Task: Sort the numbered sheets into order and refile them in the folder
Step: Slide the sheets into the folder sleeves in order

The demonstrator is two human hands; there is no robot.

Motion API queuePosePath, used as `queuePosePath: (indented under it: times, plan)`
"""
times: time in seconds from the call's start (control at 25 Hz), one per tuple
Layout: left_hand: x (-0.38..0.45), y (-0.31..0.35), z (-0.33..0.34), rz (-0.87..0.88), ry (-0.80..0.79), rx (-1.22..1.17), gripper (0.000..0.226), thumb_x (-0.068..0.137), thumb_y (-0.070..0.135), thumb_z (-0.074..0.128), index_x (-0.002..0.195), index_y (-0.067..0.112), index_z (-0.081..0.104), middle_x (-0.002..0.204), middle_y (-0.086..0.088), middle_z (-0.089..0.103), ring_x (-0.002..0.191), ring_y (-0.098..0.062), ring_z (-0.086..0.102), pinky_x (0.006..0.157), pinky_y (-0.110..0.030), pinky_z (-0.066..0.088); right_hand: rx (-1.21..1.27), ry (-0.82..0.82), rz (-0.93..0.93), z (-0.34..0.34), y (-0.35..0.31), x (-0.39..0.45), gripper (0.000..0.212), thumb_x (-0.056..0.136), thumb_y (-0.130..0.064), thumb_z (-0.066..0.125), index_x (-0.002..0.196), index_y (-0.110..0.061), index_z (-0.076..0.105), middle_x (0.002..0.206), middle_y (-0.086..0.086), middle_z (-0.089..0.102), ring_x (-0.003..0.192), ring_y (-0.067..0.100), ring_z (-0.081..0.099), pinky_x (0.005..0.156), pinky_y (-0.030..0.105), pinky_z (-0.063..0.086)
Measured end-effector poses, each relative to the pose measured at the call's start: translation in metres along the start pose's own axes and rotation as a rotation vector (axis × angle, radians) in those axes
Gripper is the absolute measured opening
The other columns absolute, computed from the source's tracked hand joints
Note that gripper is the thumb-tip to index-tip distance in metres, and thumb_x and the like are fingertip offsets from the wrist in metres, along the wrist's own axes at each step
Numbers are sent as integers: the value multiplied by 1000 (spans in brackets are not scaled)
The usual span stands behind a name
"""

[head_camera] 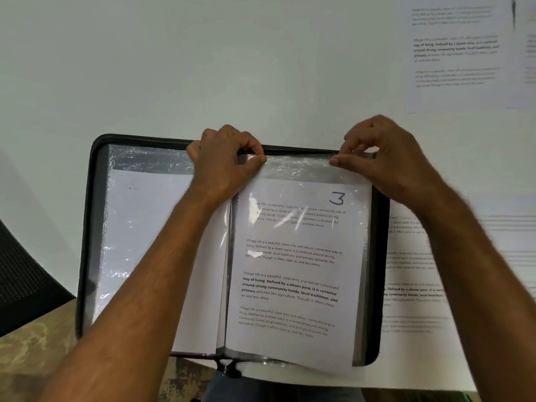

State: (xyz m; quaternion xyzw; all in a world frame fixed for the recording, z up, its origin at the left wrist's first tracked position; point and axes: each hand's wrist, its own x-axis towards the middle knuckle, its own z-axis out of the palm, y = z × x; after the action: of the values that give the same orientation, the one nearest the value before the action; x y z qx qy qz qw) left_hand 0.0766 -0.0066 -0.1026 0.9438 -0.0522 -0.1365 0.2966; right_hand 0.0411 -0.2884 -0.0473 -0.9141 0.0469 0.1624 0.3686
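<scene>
I see both my hands' fingers pinching the sleeve (301,166) top, left hand (223,161) and right hand (385,161), with sheet 3 (293,265) just below them in the folder (92,227).

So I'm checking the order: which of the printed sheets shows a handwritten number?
The sheet in the right-hand sleeve of the open folder, marked 3 at its top right. The loose sheets on the table show no readable number.

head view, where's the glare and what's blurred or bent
Head view: glare streaks the plastic sleeve over sheet 3, whiting out a few words, and the left sleeve shines too; sheet 3's print is otherwise sharp; the loose sheets at the right edge and the right hand are smeared; the wide lens bows the folder rim.
</scene>
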Motion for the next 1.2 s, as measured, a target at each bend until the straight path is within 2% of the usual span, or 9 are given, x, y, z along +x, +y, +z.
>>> queuePosePath:
  times: [0.08, 0.2, 0.32, 0.44, 0.6, 0.8, 0.92, 1.04, 1.2]
  plan:
    - [-13, 1, 9, 30, 52, 35, 13, 89, 48, 70, 102, 44, 69, 113, 17, 60, 120, -16, 46, 91, -37, 20, 203, 182, 57, 18, 2, -20, 19, 86, -34, 83, 98, -28, 70, 116, -13, 65, 96, -2, 62, 84, 15, 49]
    - [-42, 1, 20, 79, 115, 101, 42, 92, 44, 68, 132, 34, 60, 134, 8, 54, 131, -21, 41, 102, -41, 23, 538, 315, 203, 44, 6, -52, 54, 83, -27, 87, 127, -27, 55, 127, -7, 66, 114, 9, 64, 95, 29, 55]
    - [-76, -4, 32, 104, 90, 75, 61, 96, 41, 65, 152, 23, 47, 163, -3, 37, 149, -27, 30, 115, -43, 21, 761, 308, 346, 62, 0, -87, 69, 85, -16, 84, 140, -27, 43, 131, 2, 67, 112, 17, 71, 84, 28, 61]
    - [-110, -7, 41, 140, 19, 68, 63, 101, 41, 61, 156, 17, 42, 170, -8, 26, 156, -28, 21, 126, -43, 16, 767, 260, 416, 71, -9, -120, 66, 91, -12, 77, 142, -32, 40, 128, -1, 68, 106, 8, 73, 74, 19, 60]
    - [-154, -8, 42, 132, -54, 12, 58, 104, 33, 60, 157, 17, 41, 171, -6, 25, 159, -21, 18, 128, -46, 20, 657, 15, 512, 70, -21, -144, 27, 95, -29, 68, 121, -29, 65, 107, -12, 78, 92, 6, 76, 68, 17, 59]
    - [-176, 2, 28, 28, -64, -219, 55, 104, 36, 58, 156, 23, 44, 168, 7, 31, 154, -6, 27, 125, -26, 26, 659, -233, 545, 53, -44, -140, 28, 85, -49, 62, 110, -37, 67, 100, -14, 80, 91, 7, 77, 82, 29, 57]
    - [-172, 3, 5, -101, -67, -437, 51, 103, 35, 62, 152, 27, 50, 158, 15, 46, 144, 4, 40, 118, -17, 33, 832, -256, 577, 55, -54, -133, 67, 69, -66, 78, 127, -35, 68, 119, -9, 77, 109, 11, 73, 100, 36, 54]
    - [-162, -1, -20, -271, -118, -693, 35, 104, 32, 60, 139, 30, 62, 132, 21, 66, 119, 7, 61, 102, -17, 48, 952, -374, 427, 73, -74, -128, 82, 39, -89, 81, 106, -42, 81, 113, -10, 78, 107, 7, 73, 92, 26, 58]
    - [-157, -32, -49, -559, -188, -920, 22, 110, 31, 48, 117, 32, 69, 102, 20, 77, 89, 6, 71, 76, -13, 54, 791, -567, 150, 116, -106, -120, 85, 79, -92, 47, 142, -36, 61, 154, -12, 53, 151, 10, 38, 126, 43, 21]
